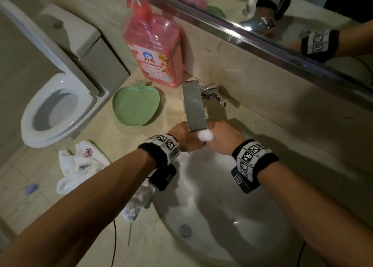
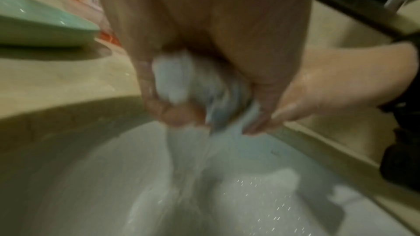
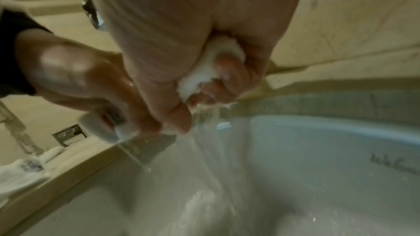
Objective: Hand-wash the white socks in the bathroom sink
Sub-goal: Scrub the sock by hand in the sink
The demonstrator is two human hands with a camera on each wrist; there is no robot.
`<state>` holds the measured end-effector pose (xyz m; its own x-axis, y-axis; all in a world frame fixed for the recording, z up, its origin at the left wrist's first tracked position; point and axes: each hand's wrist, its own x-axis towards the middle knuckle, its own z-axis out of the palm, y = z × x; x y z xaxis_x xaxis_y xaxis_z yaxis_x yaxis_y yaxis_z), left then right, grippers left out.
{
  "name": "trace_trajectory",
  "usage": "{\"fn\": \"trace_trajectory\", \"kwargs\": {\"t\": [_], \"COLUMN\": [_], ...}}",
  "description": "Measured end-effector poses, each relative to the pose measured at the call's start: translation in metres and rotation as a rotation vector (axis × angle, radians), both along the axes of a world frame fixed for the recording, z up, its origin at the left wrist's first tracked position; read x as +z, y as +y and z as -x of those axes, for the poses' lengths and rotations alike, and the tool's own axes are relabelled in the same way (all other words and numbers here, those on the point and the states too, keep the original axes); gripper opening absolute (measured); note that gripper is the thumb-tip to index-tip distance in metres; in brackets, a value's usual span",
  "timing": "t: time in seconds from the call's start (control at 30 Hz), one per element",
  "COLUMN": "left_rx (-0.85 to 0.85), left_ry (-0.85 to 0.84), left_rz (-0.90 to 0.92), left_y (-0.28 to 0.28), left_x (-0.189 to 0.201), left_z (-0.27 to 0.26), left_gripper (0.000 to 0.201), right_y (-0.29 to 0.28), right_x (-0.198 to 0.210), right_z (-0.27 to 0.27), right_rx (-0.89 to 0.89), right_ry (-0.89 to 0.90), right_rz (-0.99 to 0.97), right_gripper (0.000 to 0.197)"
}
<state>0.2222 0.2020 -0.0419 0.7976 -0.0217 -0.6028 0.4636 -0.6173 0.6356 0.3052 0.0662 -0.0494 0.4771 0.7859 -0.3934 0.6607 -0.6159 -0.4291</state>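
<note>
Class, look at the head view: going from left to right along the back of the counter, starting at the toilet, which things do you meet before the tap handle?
Toilet → green apple-shaped dish → pink detergent bottle → tap spout → tap handle.

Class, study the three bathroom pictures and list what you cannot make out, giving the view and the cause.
- Faucet outlet, head view: hidden by the spout itself.
- Sock, head view: mostly covered by the left hand and right hand.
- Sock's pattern, left wrist view: motion blur.
- Detergent bottle small print, head view: too small.
- Sock on the counter, right wrist view: cut off by the left edge.
</note>
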Motion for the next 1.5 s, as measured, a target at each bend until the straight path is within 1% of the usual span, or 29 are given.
{"fn": "trace_trajectory", "kwargs": {"t": [0.03,0.07,0.1,0.13,0.17,0.2,0.27,0.33,0.4,0.47,0.5,0.57,0.67,0.73,0.77,0.8,0.83,0.87,0.93,0.97,1.03,1.1,1.17,1.23,1.3,1.37,1.4,1.43,1.5], "left_rx": [-0.027,-0.069,-0.023,0.016,0.041,0.032,0.006,-0.004,0.074,0.223,0.295,0.363,0.316,0.283,0.283,0.298,0.333,0.382,0.457,0.467,0.45,0.407,0.403,0.422,0.455,0.442,0.403,0.349,0.265], "left_ry": [-0.057,-0.074,-0.049,-0.051,-0.06,-0.053,-0.083,-0.107,-0.173,-0.264,-0.305,-0.352,-0.316,-0.279,-0.27,-0.278,-0.304,-0.341,-0.425,-0.441,-0.402,-0.309,-0.235,-0.227,-0.242,-0.262,-0.269,-0.276,-0.292], "left_rz": [0.106,0.108,0.106,0.075,-0.001,-0.072,-0.144,-0.181,-0.193,-0.195,-0.194,-0.204,-0.238,-0.211,-0.175,-0.128,-0.087,-0.067,-0.107,-0.132,-0.103,-0.019,0.039,0.054,0.061,-0.005,-0.063,-0.126,-0.223], "left_y": [0.005,0.006,0.007,0.011,0.013,0.015,0.015,0.015,0.015,0.016,0.016,0.018,0.019,0.019,0.019,0.018,0.018,0.017,0.015,0.013,0.009,0.009,0.014,0.022,0.029,0.035,0.038,0.039,0.041], "left_x": [-0.001,0.007,0.007,0.003,0.005,0.005,-0.001,-0.003,-0.005,-0.006,-0.005,-0.005,-0.007,-0.008,-0.008,-0.008,-0.007,-0.006,-0.006,-0.006,-0.002,0.0,0.0,-0.001,-0.003,-0.003,-0.004,-0.004,-0.004], "left_z": [0.003,0.005,0.008,0.013,0.016,0.02,0.025,0.031,0.038,0.046,0.048,0.051,0.052,0.053,0.054,0.054,0.055,0.055,0.052,0.051,0.045,0.04,0.038,0.039,0.043,0.047,0.049,0.051,0.055], "left_gripper": [0.049,0.044,0.046,0.054,0.064,0.071,0.066,0.052,0.043,0.043,0.042,0.041,0.034,0.04,0.044,0.046,0.045,0.041,0.031,0.027,0.019,0.024,0.024,0.02,0.024,0.035,0.039,0.039,0.035], "right_y": [0.0,-0.001,-0.001,0.0,0.0,0.001,0.002,0.001,0.0,0.0,0.001,0.001,-0.002,-0.003,-0.005,-0.007,-0.008,-0.009,-0.012,-0.013,-0.015,-0.017,-0.021,-0.027,-0.031,-0.031,-0.03,-0.029,-0.026], "right_x": [0.003,0.007,0.012,0.015,0.017,0.019,0.019,0.015,0.011,0.01,0.01,0.013,0.021,0.024,0.024,0.024,0.023,0.022,0.022,0.02,0.018,0.018,0.017,0.013,0.007,0.002,-0.001,-0.001,-0.004], "right_z": [-0.001,-0.001,-0.001,0.0,0.002,0.004,0.011,0.018,0.021,0.021,0.022,0.023,0.02,0.021,0.022,0.022,0.024,0.026,0.027,0.028,0.029,0.027,0.024,0.019,0.014,0.013,0.014,0.016,0.019], "right_rx": [0.018,0.062,0.128,0.185,0.224,0.239,0.208,0.105,-0.013,-0.098,-0.129,-0.161,-0.222,-0.201,-0.18,-0.154,-0.137,-0.121,-0.133,-0.156,-0.206,-0.23,-0.284,-0.366,-0.433,-0.471,-0.482,-0.494,-0.498], "right_ry": [0.063,0.113,0.139,0.142,0.14,0.134,0.109,0.099,0.064,0.07,0.102,0.135,0.183,0.161,0.154,0.156,0.152,0.153,0.127,0.11,0.114,0.164,0.227,0.282,0.33,0.391,0.418,0.443,0.486], "right_rz": [-0.021,-0.017,-0.012,-0.015,-0.035,-0.045,-0.024,-0.019,-0.049,-0.097,-0.122,-0.181,-0.193,-0.152,-0.139,-0.153,-0.171,-0.195,-0.216,-0.221,-0.24,-0.258,-0.252,-0.245,-0.277,-0.29,-0.284,-0.272,-0.231], "right_gripper": [0.043,0.048,0.05,0.05,0.049,0.05,0.056,0.072,0.086,0.091,0.09,0.075,0.049,0.03,0.015,0.009,0.02,0.02,0.007,0.012,0.012,0.008,0.019,0.029,0.027,0.023,0.021,0.021,0.031]}}
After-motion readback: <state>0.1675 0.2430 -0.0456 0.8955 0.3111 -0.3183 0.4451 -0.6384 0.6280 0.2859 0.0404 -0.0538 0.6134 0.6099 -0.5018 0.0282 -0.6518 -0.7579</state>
